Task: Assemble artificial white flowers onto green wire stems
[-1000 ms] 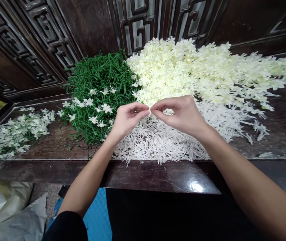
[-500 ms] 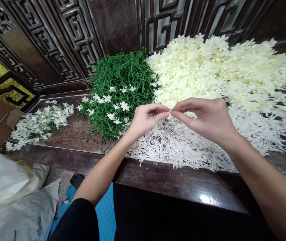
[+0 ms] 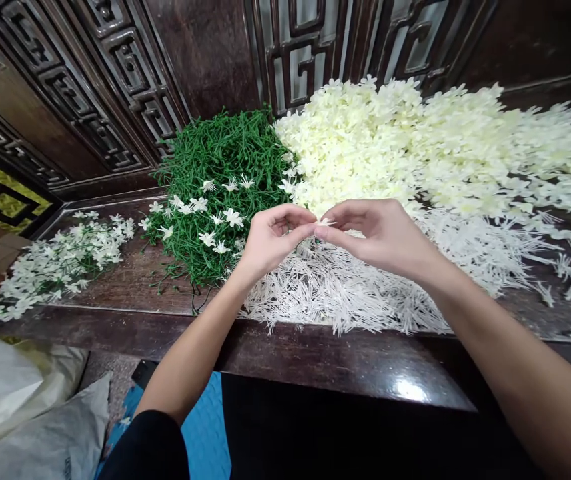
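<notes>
My left hand (image 3: 270, 240) and my right hand (image 3: 380, 233) meet fingertip to fingertip above a heap of thin white plastic stamens (image 3: 345, 293). Both pinch a small white artificial flower piece (image 3: 324, 221) between thumb and forefinger. Behind them lies a big pile of cream flower petals (image 3: 415, 147). To the left of the hands sits a mound of green plastic stems (image 3: 220, 160), some with white flowers on them.
A bunch of finished white flowers (image 3: 60, 257) lies at the left of the dark wooden table (image 3: 315, 363). Carved dark wood panels (image 3: 130, 73) stand behind. White sacks (image 3: 25, 413) and a blue mat (image 3: 205, 433) are on the floor below.
The hands stay pinched together on the small piece; a white flower now shows between the fingertips. The camera view swung left, then partly back to the right.
</notes>
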Demonstrator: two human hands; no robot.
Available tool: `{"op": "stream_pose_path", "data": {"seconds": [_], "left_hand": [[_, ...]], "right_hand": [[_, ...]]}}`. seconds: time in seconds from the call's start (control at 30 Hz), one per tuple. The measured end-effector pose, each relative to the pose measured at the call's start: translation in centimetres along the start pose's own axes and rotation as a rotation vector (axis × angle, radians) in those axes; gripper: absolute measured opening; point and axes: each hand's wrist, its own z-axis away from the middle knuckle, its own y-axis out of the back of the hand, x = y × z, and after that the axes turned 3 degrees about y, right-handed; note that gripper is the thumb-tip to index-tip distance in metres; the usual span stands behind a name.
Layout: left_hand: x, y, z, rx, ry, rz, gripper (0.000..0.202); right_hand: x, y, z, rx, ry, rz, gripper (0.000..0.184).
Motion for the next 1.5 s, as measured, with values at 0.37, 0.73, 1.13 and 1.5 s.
{"op": "stream_pose_path", "data": {"seconds": [0.37,0.73,1.13,1.5], "left_hand": [[0.27,0.16,0.16,0.004,0.064,0.073,0.014],[0.26,0.07,-0.08,-0.01,0.047,0.05,0.021],[-0.14,0.17,-0.13,0.007,-0.016,-0.133,0.006],[-0.55,0.46,0.02,0.08,-0.223,-0.407,0.011]], "right_hand": [[-0.34,0.67,-0.17,0.074,0.02,0.028,0.015],[0.08,0.08,-0.31,0.111,0.015,-0.091,0.014],[0.17,-0.07,-0.18,0.129,0.055,-0.123,0.009],[-0.3,0.05,-0.08,0.101,0.039,-0.089,0.004]]}}
